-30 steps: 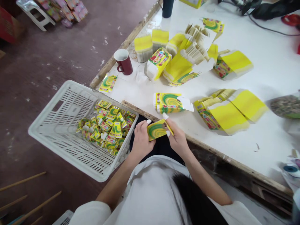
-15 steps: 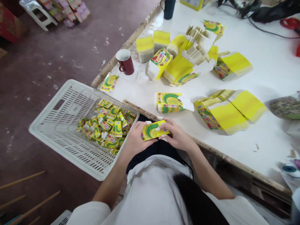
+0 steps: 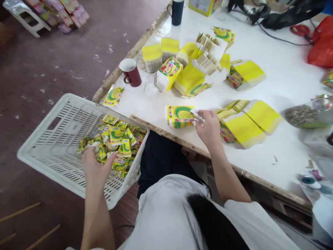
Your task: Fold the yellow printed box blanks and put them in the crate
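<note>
My left hand [image 3: 96, 165] hovers over the white plastic crate [image 3: 49, 161], its thumb and fingers apart with nothing held. Below it lies a heap of small yellow and green packets [image 3: 125, 147]. On the table, my right hand [image 3: 209, 128] grips the open end of a yellow printed box [image 3: 179, 116], which lies on its side. White coverings show on the fingertips of both hands. The fingers partly hide the box's white flap and whatever is inside that end.
Stacks of yellow cartons [image 3: 252, 123] and an open carton of flat card pieces [image 3: 192, 78] rest on the table. A maroon mug [image 3: 132, 74] stands near its wooden edge, with a dark mug [image 3: 177, 14] farther back. A clear bag [image 3: 303, 116] is at the right.
The small yellow packet has left both hands. My left hand has moved left over the crate and opened; my right hand has moved up to the box on the table.
</note>
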Tool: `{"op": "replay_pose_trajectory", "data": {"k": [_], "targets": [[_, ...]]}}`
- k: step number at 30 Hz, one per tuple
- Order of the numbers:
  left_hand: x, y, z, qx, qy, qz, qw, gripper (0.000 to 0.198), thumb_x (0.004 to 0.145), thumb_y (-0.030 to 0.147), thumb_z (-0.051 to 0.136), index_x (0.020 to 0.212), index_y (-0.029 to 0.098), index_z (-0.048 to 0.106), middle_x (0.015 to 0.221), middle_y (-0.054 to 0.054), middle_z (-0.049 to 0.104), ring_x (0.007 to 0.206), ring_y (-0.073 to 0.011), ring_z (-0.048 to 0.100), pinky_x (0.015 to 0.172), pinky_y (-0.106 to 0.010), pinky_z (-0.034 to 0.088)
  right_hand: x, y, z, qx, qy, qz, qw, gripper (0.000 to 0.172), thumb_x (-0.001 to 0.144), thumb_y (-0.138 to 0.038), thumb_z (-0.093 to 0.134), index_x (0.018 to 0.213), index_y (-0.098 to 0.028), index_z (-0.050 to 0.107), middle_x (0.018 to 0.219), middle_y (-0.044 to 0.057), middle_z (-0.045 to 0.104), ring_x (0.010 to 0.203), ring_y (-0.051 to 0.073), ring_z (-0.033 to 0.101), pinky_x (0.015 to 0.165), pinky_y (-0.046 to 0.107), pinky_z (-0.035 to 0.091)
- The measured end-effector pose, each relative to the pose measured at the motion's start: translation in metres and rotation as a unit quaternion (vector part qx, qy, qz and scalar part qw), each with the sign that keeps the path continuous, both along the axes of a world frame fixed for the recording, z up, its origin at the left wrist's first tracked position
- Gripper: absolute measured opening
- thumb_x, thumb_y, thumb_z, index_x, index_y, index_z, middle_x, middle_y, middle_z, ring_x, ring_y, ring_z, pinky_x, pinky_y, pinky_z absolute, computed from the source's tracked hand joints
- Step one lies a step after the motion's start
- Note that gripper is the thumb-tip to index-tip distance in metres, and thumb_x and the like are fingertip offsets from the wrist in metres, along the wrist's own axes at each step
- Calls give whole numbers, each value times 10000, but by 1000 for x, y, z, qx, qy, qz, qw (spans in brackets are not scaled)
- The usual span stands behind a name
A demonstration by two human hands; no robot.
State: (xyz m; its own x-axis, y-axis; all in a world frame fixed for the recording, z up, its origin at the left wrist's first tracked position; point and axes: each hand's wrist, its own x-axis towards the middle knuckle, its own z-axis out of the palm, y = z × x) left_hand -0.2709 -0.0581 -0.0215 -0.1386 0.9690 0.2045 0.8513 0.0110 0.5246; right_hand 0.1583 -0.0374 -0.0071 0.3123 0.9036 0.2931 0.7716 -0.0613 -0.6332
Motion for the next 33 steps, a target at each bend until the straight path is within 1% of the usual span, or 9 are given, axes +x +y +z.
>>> {"op": "replay_pose_trajectory", "data": {"k": [5, 11, 15, 18, 19, 22, 27, 30, 33], "targets": [[53, -1, -7, -37, -79, -98, 991, 540, 825, 527, 730, 1230, 189, 613, 1308, -154, 628, 1268, -337, 597, 996, -506, 564, -3, 14, -11, -59, -51, -8, 997, 142, 876, -287, 673, 972, -196, 619, 1038, 144, 616, 1009, 329, 552, 931, 504, 477], [113, -1, -6, -91, -205, -174, 959, 401, 855, 451, 729, 1179, 222, 676, 1204, -105, 722, 1141, -276, 684, 1032, -490, 553, -6, 16, 3, -57, -33, -4, 998, 193, 832, -231, 665, 955, -220, 517, 1015, 124, 639, 968, 307, 583, 899, 472, 482], [141, -10, -5, -225, -398, -232, 858, 554, 780, 487, 821, 1243, 221, 676, 1212, -126, 756, 1114, -283, 726, 1031, -472, 560, -21, -3, 16, 0, 52, -14, 999, 215, 834, -235, 635, 1000, -221, 500, 880, 48, 616, 735, 218, 574, 725, 384, 492], [165, -17, -10, -291, -546, -248, 746, 848, 545, 614, 934, 1247, 208, 685, 1233, -159, 756, 1101, -349, 737, 943, -468, 603, -48, -31, 18, -10, 155, 112, 981, 153, 852, -238, 623, 953, -233, 508, 790, -9, 592, 626, 149, 531, 606, 290, 459], [172, -18, -12, -262, -589, -203, 737, 817, 566, 703, 881, 1180, 190, 716, 1186, -166, 769, 1079, -361, 742, 921, -476, 610, -59, -40, 17, -34, 193, 170, 966, 137, 854, -238, 627, 927, -235, 511, 773, -18, 592, 613, 136, 526, 580, 268, 447], [185, -21, -10, -193, -596, -121, 770, 645, 854, 755, 595, 1195, 222, 719, 1192, -124, 769, 1220, -324, 687, 1073, -481, 543, -85, -61, 7, -80, 306, 243, 917, 118, 880, -238, 632, 881, -235, 514, 774, -23, 585, 624, 121, 528, 594, 252, 460], [187, -23, 4, -142, -488, -191, 840, 465, 943, 638, 552, 1152, 280, 763, 1120, -87, 784, 1341, -294, 607, 1243, -450, 385, -91, -63, -2, -83, 380, 252, 886, 124, 885, -235, 653, 914, -243, 533, 846, -18, 572, 737, 136, 540, 722, 283, 480], [188, -23, 3, -156, -526, -184, 815, 433, 929, 617, 594, 1122, 270, 765, 1076, -92, 783, 1301, -294, 633, 1208, -451, 424, -84, -57, -4, -126, 428, 286, 848, 189, 874, -293, 695, 944, -244, 527, 854, -22, 556, 730, 132, 518, 692, 272, 465], [194, -22, 3, -146, -638, -102, 749, 476, 833, 652, 706, 1060, 236, 745, 1010, -105, 769, 1166, -307, 694, 1031, -445, 555, -87, -58, -6, -164, 458, 300, 820, 254, 866, -338, 713, 980, -244, 506, 867, -18, 559, 742, 138, 525, 680, 276, 463]]}}
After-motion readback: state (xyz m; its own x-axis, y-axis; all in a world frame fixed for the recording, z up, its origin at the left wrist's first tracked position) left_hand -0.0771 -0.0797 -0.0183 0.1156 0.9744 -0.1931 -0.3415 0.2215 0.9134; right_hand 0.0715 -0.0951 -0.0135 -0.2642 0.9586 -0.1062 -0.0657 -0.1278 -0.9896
